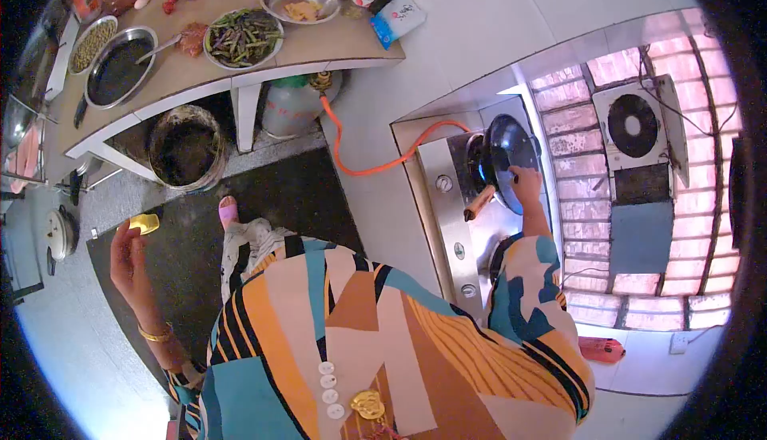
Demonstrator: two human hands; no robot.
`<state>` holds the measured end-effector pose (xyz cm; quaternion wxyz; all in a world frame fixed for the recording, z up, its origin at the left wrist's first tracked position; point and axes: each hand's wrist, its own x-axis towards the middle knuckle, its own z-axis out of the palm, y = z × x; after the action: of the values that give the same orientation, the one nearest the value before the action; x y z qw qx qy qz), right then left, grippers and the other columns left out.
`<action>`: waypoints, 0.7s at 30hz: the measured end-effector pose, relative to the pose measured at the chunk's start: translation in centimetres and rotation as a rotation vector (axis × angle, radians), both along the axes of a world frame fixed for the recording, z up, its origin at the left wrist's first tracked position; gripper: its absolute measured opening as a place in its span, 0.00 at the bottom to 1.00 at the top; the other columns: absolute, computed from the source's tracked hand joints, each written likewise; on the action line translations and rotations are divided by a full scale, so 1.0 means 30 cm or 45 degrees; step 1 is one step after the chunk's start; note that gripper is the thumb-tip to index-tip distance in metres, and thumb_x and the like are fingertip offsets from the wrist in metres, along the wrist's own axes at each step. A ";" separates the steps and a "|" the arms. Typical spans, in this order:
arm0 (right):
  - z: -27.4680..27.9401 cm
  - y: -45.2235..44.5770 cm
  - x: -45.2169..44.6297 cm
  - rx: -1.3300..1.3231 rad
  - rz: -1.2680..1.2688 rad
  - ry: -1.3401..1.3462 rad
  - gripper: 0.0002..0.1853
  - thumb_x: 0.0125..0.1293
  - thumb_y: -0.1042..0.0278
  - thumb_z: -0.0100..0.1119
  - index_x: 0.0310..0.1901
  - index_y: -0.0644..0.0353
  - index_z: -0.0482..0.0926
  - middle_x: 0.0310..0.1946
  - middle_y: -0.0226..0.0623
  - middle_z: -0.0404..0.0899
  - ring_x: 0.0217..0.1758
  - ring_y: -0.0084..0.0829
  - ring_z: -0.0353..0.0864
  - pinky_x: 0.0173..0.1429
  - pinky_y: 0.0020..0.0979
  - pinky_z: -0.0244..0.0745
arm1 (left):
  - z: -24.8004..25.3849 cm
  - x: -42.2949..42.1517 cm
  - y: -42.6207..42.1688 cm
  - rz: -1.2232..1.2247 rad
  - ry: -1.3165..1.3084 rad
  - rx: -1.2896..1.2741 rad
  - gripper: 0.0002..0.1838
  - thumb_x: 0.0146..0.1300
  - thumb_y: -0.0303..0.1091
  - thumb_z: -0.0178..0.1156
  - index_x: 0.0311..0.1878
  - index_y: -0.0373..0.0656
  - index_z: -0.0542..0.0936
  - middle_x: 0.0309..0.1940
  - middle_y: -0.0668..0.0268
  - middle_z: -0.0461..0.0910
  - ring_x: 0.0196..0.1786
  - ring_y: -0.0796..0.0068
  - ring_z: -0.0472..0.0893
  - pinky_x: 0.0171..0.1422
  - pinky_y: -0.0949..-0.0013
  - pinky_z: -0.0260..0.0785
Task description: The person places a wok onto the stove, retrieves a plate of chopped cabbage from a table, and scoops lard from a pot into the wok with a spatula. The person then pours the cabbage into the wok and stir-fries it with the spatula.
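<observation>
We can't tell if our right hand (527, 187) grips the tipped black pan (510, 140) on the stove (449, 218), or our left hand (132, 264) the yellow thing (145, 224) near it, but a weak hold could let the pan slide and hurt us.

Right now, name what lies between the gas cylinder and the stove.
An orange hose curves between the gas cylinder and the stove in the head view.

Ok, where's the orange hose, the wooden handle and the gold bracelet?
Orange hose (369, 173): head view, on its bend.
Wooden handle (479, 203): head view, on its middle.
Gold bracelet (155, 336): head view, on its band.
</observation>
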<state>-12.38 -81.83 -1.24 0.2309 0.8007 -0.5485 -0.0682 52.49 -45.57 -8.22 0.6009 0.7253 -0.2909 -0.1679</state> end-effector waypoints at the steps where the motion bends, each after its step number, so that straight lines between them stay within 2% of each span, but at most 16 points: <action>1: 0.000 0.010 -0.010 -0.001 0.045 0.057 0.11 0.40 0.69 0.58 0.30 0.47 0.80 0.23 0.30 0.75 0.35 0.34 0.72 0.43 0.38 0.61 | 0.006 0.000 -0.005 -0.021 0.009 -0.007 0.16 0.60 0.24 0.49 0.52 0.36 0.69 0.39 0.66 0.74 0.42 0.78 0.73 0.48 0.77 0.64; 4: 0.050 0.087 0.055 0.235 -0.033 0.220 0.09 0.42 0.64 0.59 0.30 0.45 0.78 0.25 0.30 0.75 0.39 0.33 0.71 0.45 0.40 0.60 | 0.008 -0.005 -0.008 -0.044 -0.067 0.039 0.16 0.60 0.25 0.49 0.52 0.37 0.70 0.40 0.65 0.74 0.42 0.78 0.73 0.48 0.76 0.65; 5: 0.060 0.102 0.082 0.175 0.040 0.163 0.09 0.42 0.65 0.60 0.30 0.45 0.79 0.24 0.29 0.74 0.38 0.32 0.71 0.45 0.39 0.60 | 0.006 -0.013 -0.004 -0.040 -0.107 0.066 0.15 0.60 0.25 0.49 0.52 0.37 0.70 0.40 0.65 0.74 0.42 0.78 0.73 0.48 0.76 0.65; 7: 0.067 0.125 0.126 0.057 0.182 0.046 0.09 0.41 0.67 0.60 0.29 0.46 0.80 0.22 0.28 0.74 0.35 0.31 0.70 0.45 0.36 0.59 | -0.029 -0.028 0.005 -0.022 0.023 -0.001 0.15 0.60 0.25 0.49 0.51 0.37 0.70 0.40 0.64 0.74 0.42 0.79 0.73 0.47 0.77 0.65; 8: 0.072 0.110 0.139 0.074 0.082 0.028 0.11 0.41 0.67 0.61 0.31 0.46 0.80 0.22 0.28 0.73 0.36 0.31 0.70 0.45 0.36 0.59 | -0.041 -0.035 0.009 -0.022 0.088 -0.032 0.15 0.60 0.25 0.49 0.51 0.37 0.71 0.40 0.64 0.74 0.42 0.79 0.73 0.47 0.77 0.65; 11: 0.050 0.047 0.103 -0.085 0.067 -0.021 0.14 0.41 0.66 0.62 0.34 0.45 0.79 0.23 0.28 0.74 0.38 0.31 0.70 0.45 0.37 0.58 | -0.027 -0.053 0.013 -0.067 0.051 0.037 0.15 0.60 0.25 0.49 0.50 0.37 0.71 0.39 0.65 0.74 0.41 0.80 0.73 0.45 0.78 0.66; 15: 0.018 -0.006 -0.011 0.087 -0.199 0.357 0.15 0.42 0.64 0.62 0.36 0.45 0.79 0.30 0.30 0.76 0.44 0.31 0.70 0.49 0.41 0.57 | 0.006 -0.081 0.016 0.020 0.005 0.073 0.14 0.60 0.25 0.49 0.50 0.36 0.71 0.38 0.66 0.74 0.40 0.81 0.72 0.45 0.79 0.65; 18: 0.000 0.048 -0.034 0.285 -0.123 0.448 0.15 0.42 0.65 0.62 0.36 0.43 0.79 0.31 0.32 0.76 0.44 0.31 0.70 0.51 0.44 0.55 | -0.010 -0.085 0.051 0.088 -0.030 0.090 0.14 0.59 0.25 0.49 0.50 0.35 0.71 0.37 0.67 0.74 0.39 0.81 0.72 0.45 0.79 0.65; 21: 0.002 0.152 0.049 0.237 0.036 0.308 0.16 0.41 0.66 0.62 0.36 0.42 0.78 0.30 0.32 0.75 0.44 0.31 0.69 0.52 0.45 0.54 | -0.046 -0.091 0.078 0.095 -0.009 0.086 0.14 0.59 0.25 0.50 0.49 0.34 0.71 0.37 0.68 0.74 0.39 0.81 0.72 0.45 0.79 0.64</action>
<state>-10.90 -77.26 -1.19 0.2212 0.8123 -0.4965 -0.2115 49.74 -43.25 -9.60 0.5808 0.7562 -0.2599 -0.1528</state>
